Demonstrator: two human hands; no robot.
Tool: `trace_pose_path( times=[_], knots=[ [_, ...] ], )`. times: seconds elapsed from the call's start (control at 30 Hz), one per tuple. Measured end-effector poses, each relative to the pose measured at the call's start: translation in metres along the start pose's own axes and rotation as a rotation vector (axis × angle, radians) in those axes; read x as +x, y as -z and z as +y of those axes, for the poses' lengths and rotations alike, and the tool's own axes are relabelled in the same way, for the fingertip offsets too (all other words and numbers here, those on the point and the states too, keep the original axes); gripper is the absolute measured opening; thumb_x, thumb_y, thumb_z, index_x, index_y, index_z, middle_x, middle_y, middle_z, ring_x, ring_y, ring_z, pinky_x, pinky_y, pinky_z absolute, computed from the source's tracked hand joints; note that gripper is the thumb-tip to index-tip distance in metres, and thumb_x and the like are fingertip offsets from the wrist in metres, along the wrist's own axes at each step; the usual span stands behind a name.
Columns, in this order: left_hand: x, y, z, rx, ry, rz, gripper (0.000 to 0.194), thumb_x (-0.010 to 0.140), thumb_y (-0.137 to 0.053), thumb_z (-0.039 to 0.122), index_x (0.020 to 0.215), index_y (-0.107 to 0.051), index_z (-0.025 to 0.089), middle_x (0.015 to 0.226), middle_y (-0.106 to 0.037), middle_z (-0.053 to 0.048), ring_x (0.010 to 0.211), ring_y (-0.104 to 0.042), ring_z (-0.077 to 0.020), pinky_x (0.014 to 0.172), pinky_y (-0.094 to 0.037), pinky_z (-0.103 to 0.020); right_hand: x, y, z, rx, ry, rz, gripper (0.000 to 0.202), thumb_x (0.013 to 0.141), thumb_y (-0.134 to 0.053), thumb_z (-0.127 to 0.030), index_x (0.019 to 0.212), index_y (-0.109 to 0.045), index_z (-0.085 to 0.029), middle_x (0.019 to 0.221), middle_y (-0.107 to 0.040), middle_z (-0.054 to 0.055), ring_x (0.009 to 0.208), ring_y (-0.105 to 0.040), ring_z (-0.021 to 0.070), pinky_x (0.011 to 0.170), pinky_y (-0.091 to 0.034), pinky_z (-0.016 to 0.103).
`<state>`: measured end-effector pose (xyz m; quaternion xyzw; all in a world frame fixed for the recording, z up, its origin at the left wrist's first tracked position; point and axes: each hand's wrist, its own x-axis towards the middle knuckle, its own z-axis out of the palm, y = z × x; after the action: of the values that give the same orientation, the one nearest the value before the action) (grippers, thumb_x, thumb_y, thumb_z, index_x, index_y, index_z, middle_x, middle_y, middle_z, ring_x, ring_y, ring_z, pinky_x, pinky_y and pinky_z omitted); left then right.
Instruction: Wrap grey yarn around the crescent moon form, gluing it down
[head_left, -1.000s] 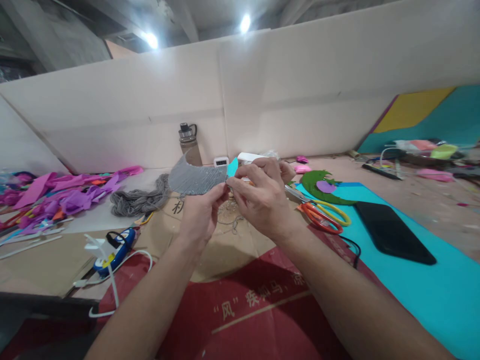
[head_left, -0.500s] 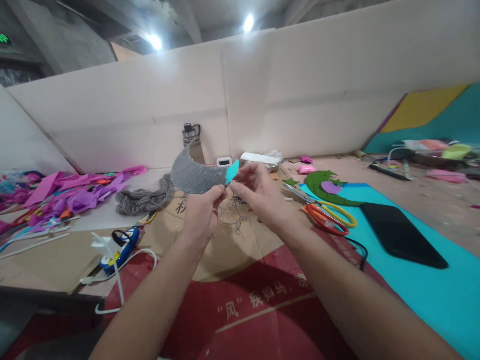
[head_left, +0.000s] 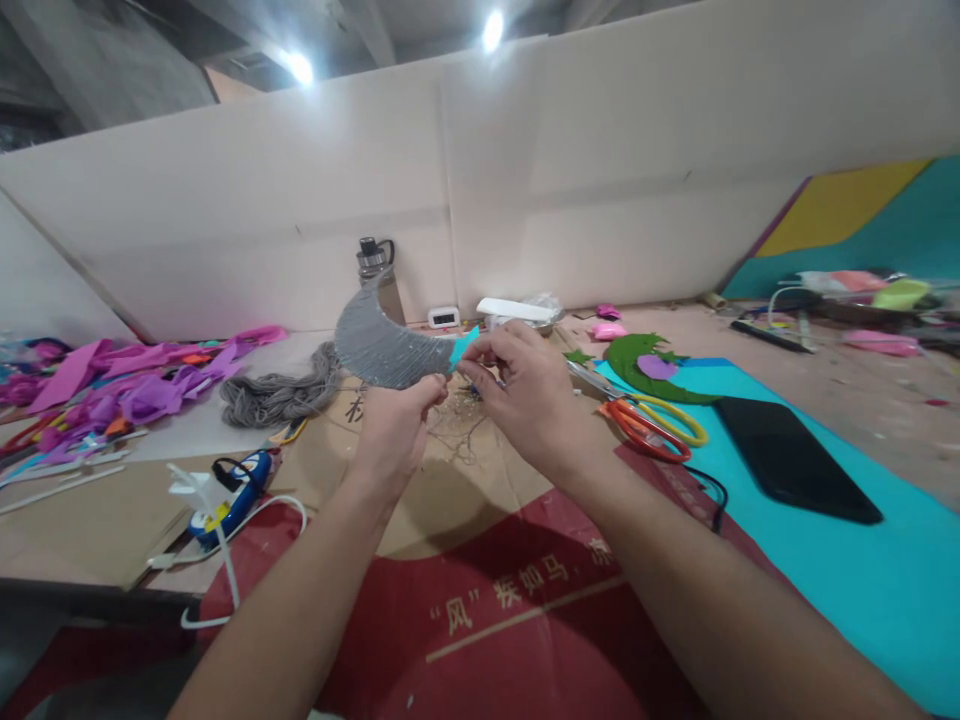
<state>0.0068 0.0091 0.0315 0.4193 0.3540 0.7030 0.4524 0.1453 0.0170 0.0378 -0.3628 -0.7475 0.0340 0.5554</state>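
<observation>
A crescent (head_left: 390, 345) wrapped in grey yarn is held up over the cardboard, its bare turquoise tip (head_left: 463, 347) pointing right. My left hand (head_left: 397, 425) is closed on the crescent's lower edge near that tip, thumb on top. The fingers of my right hand (head_left: 525, 385) are pinched together at the turquoise tip and partly cover it. What lies between them is too small to make out. Thin strands of grey yarn (head_left: 466, 445) show below the hands. A skein of grey yarn (head_left: 281, 390) lies to the left.
Scissors (head_left: 649, 430) and a black phone (head_left: 795, 455) lie right, by a turquoise sheet (head_left: 847, 570) and a green crescent (head_left: 637, 370). Pink and purple scraps (head_left: 142, 375) and a blue power strip (head_left: 232, 495) sit left. A bottle (head_left: 379, 275) stands behind.
My right fingers have moved left and closed more tightly over the turquoise tip, covering part of it. My left hand keeps its hold on the crescent. The whole view has shifted slightly.
</observation>
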Motion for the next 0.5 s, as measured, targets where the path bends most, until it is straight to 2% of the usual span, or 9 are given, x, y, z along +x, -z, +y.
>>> trace_pose_path(
  times=[0.13, 0.37, 0.5],
  knots=[
    [-0.003, -0.001, 0.002, 0.002, 0.013, -0.027, 0.02, 0.054, -0.071, 0.006, 0.063, -0.059, 0.018, 0.068, -0.061, 0.003, 0.062, -0.052, -0.0094, 0.06, -0.042, -0.024, 0.001, 0.0, 0.004, -0.011, -0.014, 0.027, 0.009, 0.084, -0.066, -0.014, 0.088, -0.062, -0.02, 0.085, -0.06, 0.003, 0.076, -0.054, 0.0169, 0.068, -0.042, 0.031],
    [-0.004, 0.006, 0.004, 0.07, 0.029, -0.069, 0.021, 0.054, -0.07, 0.005, 0.07, -0.063, 0.018, 0.068, -0.062, 0.003, 0.059, -0.052, -0.0095, 0.058, -0.041, -0.023, 0.002, 0.001, 0.009, -0.007, -0.071, -0.052, 0.024, 0.081, -0.07, -0.014, 0.105, -0.07, -0.021, 0.09, -0.059, 0.004, 0.08, -0.056, 0.0177, 0.073, -0.046, 0.034],
    [-0.003, 0.008, 0.006, 0.122, 0.073, -0.108, 0.021, 0.052, -0.069, 0.005, 0.068, -0.064, 0.017, 0.069, -0.064, 0.002, 0.061, -0.052, -0.0109, 0.058, -0.04, -0.024, 0.001, 0.002, 0.012, 0.024, -0.126, -0.119, 0.019, 0.079, -0.072, -0.015, 0.097, -0.074, -0.021, 0.091, -0.055, 0.004, 0.083, -0.058, 0.0177, 0.076, -0.047, 0.034]
  ],
)
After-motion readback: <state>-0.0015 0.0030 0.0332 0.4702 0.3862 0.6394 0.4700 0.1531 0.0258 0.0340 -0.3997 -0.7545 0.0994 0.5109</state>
